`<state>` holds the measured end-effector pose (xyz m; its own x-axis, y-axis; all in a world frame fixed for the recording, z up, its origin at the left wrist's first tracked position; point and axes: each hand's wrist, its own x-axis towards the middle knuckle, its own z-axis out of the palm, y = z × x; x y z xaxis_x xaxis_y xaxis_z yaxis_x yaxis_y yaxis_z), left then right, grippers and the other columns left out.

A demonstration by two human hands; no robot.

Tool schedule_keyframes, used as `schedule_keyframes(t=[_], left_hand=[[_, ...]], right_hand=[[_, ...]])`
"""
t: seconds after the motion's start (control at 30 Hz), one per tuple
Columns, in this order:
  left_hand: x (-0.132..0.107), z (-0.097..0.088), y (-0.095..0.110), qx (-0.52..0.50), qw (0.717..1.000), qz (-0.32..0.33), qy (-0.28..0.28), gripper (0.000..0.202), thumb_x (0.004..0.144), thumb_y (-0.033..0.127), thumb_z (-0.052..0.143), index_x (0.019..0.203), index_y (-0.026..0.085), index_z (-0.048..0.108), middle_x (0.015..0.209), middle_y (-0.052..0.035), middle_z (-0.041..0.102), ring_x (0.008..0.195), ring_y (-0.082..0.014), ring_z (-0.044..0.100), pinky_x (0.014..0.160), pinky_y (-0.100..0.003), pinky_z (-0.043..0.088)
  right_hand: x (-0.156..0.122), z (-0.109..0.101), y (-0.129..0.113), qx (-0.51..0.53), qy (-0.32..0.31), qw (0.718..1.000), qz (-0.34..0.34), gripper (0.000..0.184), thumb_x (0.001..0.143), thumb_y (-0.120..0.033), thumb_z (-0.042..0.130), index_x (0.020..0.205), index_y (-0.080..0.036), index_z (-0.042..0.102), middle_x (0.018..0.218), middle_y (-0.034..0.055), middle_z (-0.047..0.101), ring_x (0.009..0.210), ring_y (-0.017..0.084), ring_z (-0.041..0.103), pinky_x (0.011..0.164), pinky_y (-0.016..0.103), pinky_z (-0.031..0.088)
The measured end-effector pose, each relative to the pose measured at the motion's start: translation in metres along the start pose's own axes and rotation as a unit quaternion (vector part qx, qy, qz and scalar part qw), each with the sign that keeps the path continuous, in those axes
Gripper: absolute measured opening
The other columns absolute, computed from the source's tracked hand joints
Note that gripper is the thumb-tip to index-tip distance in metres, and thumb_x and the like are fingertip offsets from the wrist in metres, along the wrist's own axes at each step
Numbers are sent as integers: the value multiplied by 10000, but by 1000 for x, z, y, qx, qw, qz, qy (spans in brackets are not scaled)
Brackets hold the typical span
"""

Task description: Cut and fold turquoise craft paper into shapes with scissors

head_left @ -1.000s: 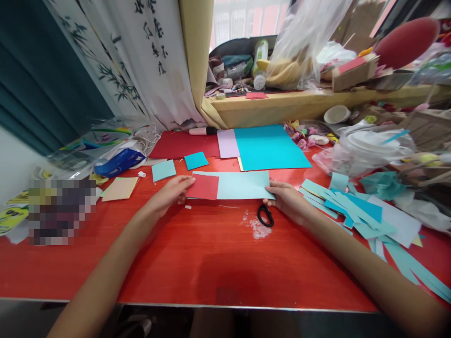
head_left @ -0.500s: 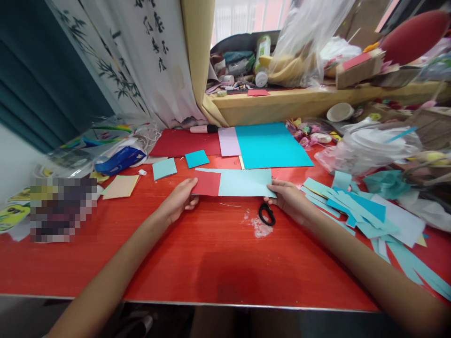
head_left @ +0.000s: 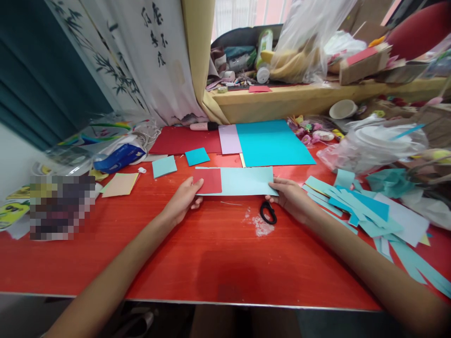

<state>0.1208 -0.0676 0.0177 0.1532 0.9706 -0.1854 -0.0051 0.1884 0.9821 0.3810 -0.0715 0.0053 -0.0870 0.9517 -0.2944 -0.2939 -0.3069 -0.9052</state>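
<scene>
A light blue paper strip [head_left: 246,181] is stretched between my two hands, just above the red table. Over its left end lies a red paper square [head_left: 207,180]. My left hand [head_left: 183,197] pinches that end, thumb on the red square and fingers underneath. At the opposite end, my right hand [head_left: 284,191] grips the strip between thumb and fingers. Below the right hand sits a black-handled tool [head_left: 268,213], perhaps scissors; the rest of it cannot be made out. Beyond the strip lie a small blue square [head_left: 197,157] and a pale blue square [head_left: 164,166].
Large blue [head_left: 275,143] and dark red [head_left: 188,141] sheets lie at the back, with a pink marker [head_left: 203,126] on the red one. Cut paper strips [head_left: 366,211] heap at the right. A blue packet [head_left: 120,158] and beige paper squares [head_left: 120,184] are at the left.
The red square's left edge now sits a little inside the strip's end, with pale blue showing below it. My left thumb has shifted slightly onto the square. Both hands keep their hold.
</scene>
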Motion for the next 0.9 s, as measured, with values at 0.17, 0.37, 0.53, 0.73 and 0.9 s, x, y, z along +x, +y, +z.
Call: schedule_keyframes(t=[0.17, 0.37, 0.53, 0.73, 0.9], left_hand=[[-3, 5, 5, 8, 999, 40, 2, 210, 770, 332, 579, 804, 170, 449, 590, 53, 466, 383, -21, 358, 331, -141, 258], [-16, 21, 12, -35, 988, 128, 74, 222, 769, 315, 584, 777, 193, 398, 675, 62, 471, 413, -27, 429, 334, -154, 320], [-31, 37, 6, -22, 988, 146, 54, 178, 798, 303, 555, 879, 198, 436, 740, 36, 519, 440, -59, 499, 339, -184, 381], [-38, 47, -1, 14, 992, 121, -17, 250, 800, 312, 552, 994, 185, 457, 778, -6, 602, 530, -120, 584, 414, -233, 478], [-38, 48, 1, 48, 995, 79, -33, 264, 794, 291, 566, 1007, 172, 467, 671, 5, 612, 519, -121, 592, 444, -216, 476]], right_hand=[[-4, 5, -5, 54, -6, 998, -43, 130, 855, -224, 459, 871, -157, 569, 740, 30, 592, 555, 85, 548, 490, 163, 475], [-29, 26, -15, 87, -116, 984, -103, 377, 770, -591, 481, 825, -221, 526, 747, 17, 574, 701, 133, 587, 572, 207, 480], [-44, 43, 3, 8, -208, 975, -81, 353, 690, -520, 631, 788, -195, 536, 701, 25, 602, 532, 142, 572, 497, 271, 464], [-45, 51, 17, -104, -112, 988, 12, 377, 794, -475, 543, 641, -142, 633, 526, 44, 605, 475, 121, 571, 525, 245, 443], [-44, 48, 14, -113, -98, 988, 48, 370, 777, -467, 568, 604, -150, 648, 504, 29, 607, 455, 96, 545, 481, 212, 391]])
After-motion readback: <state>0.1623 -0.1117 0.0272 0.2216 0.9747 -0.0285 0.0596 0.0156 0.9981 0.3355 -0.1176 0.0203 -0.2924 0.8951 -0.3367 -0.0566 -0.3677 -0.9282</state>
